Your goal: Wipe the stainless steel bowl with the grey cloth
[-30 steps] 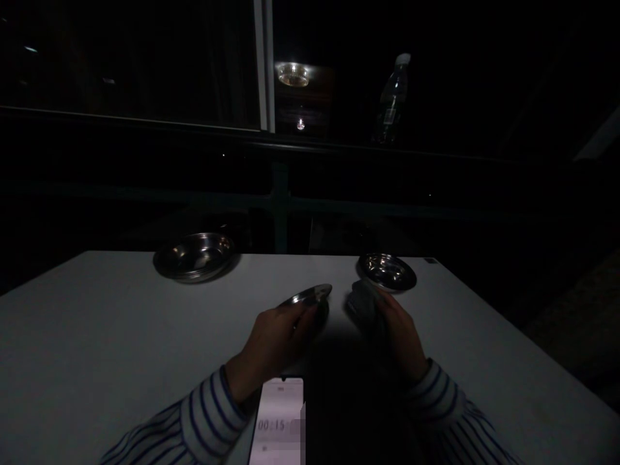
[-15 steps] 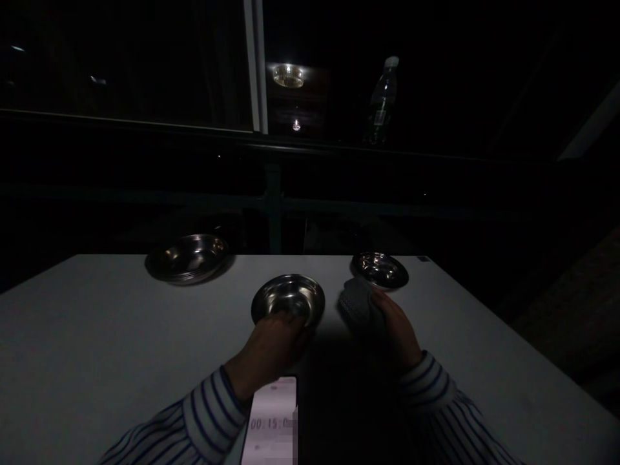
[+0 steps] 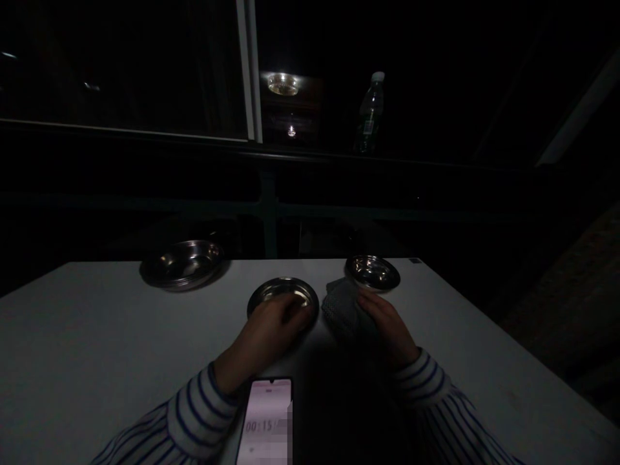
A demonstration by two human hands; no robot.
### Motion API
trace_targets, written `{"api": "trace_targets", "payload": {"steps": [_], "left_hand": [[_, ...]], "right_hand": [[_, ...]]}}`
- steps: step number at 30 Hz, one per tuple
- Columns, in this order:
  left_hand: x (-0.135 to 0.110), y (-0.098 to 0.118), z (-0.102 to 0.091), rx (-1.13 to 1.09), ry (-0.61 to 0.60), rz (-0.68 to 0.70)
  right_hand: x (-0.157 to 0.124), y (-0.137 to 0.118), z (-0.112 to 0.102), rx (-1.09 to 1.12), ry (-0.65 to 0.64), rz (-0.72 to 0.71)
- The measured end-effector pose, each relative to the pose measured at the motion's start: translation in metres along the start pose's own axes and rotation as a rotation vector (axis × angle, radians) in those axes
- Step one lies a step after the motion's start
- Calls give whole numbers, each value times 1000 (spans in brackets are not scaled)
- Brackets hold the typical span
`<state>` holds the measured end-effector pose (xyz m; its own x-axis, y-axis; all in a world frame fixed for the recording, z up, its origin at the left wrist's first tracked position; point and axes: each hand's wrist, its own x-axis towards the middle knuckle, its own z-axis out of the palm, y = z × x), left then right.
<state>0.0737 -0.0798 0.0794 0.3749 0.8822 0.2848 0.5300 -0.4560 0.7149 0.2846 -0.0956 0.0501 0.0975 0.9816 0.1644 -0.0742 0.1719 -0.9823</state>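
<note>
A shiny metal bowl (image 3: 268,289) sits near the middle of the white table. My left hand (image 3: 266,329) lies across its near side, fingers curled over the right part of the rim; the fingertips are partly hidden. To the right, my right hand (image 3: 387,321) is closed on a grey cloth (image 3: 343,307), which is bunched up beside the bowl. Just behind that cloth rests a second metal bowl (image 3: 372,272). At the far left stands a stack of wider metal bowls (image 3: 181,265).
A phone (image 3: 266,420) showing a timer lies at the table's near edge, below my left wrist. Beyond the white table (image 3: 121,342), a plastic bottle (image 3: 371,116) stands on a dark ledge by the window. The scene is dim.
The middle bowl, tilted towards me earlier, now looks flatter, and my left hand reaches further over it. My right hand with the cloth has shifted slightly left. The whole view has shifted a little.
</note>
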Motion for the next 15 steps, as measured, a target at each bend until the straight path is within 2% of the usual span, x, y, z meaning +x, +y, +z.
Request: {"api": "trace_targets", "payload": {"steps": [3,8,11,15], "left_hand": [[15,10,3,-260,5,-86],[31,26,8,-593,-115,-213],[32,33,5,-671,-64,-266],[32,33,-4,-715,99,-322]], "right_hand": [[-1,-9,5,66,-72,22],[4,-22,10,64,-71,29],[9,-27,13,-93,-72,-31],[14,-39,18,-483,-23,-255]]}}
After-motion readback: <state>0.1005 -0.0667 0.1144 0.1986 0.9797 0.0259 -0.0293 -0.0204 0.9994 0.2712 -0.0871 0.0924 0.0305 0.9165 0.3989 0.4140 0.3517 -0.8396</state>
